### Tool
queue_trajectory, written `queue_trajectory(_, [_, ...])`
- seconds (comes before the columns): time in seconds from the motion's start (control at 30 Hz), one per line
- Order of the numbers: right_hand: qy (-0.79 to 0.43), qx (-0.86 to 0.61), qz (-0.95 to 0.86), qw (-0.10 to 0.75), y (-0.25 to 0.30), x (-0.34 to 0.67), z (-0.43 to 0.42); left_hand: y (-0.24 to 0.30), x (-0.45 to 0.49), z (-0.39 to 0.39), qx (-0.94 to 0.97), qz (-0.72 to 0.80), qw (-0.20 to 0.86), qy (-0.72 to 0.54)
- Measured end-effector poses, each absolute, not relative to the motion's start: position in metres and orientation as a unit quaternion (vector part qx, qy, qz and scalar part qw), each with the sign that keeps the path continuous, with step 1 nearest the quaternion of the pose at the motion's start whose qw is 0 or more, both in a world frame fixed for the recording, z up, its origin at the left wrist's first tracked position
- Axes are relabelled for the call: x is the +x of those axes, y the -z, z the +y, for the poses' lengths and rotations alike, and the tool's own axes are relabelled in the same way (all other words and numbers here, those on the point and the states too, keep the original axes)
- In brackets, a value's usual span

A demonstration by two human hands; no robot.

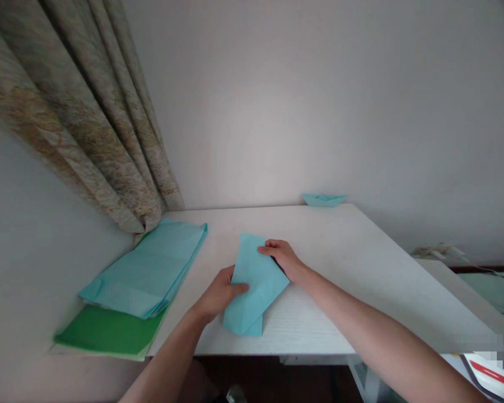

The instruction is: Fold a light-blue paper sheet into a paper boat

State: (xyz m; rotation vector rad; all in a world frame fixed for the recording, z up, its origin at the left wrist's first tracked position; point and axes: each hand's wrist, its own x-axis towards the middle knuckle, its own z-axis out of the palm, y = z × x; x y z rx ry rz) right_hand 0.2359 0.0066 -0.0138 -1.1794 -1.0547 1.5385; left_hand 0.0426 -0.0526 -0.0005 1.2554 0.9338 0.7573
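Observation:
A light blue sheet of paper [254, 282], partly folded, lies at an angle on the white table [340, 268] near its front edge. My left hand [218, 294] grips the sheet's left edge, thumb on top and fingers under it. My right hand [283, 258] presses the sheet's upper right edge with curled fingers, pinching the paper. Both hands touch the same sheet.
A stack of light blue sheets [151, 268] lies on green sheets [109, 330] at the table's left, overhanging the edge. A folded blue paper boat [324, 199] sits at the table's far edge by the wall. A patterned curtain [79, 112] hangs at the left.

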Motion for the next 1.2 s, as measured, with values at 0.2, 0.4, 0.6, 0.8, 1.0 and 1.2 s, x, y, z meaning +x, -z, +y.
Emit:
queue_trajectory(0.2, [-0.593,-0.476,-0.447,0.471,0.011,0.235,0.004,-0.008,0.048,-0.054,0.480,0.313,0.712,-0.405])
queue_trajectory(0.4, [-0.597,-0.455,-0.474,0.460,0.010,0.233,0.000,-0.001,0.046,-0.051,0.441,0.337,0.745,-0.371])
queue_trajectory(0.6, [-0.658,-0.400,-0.440,0.461,0.012,0.228,-0.004,0.009,0.053,-0.050,0.520,0.457,0.610,-0.386])
queue_trajectory(0.8, [-0.635,-0.403,-0.485,0.446,0.009,0.228,-0.005,0.006,0.057,-0.050,0.541,0.467,0.541,-0.444])
queue_trajectory(1.0, [-0.581,-0.402,-0.600,0.375,0.012,0.229,-0.008,0.005,0.055,-0.045,0.547,0.484,0.509,-0.456])
queue_trajectory(1.2, [-0.564,-0.396,-0.634,0.351,0.012,0.228,-0.013,0.009,0.055,-0.042,0.548,0.491,0.481,-0.477])
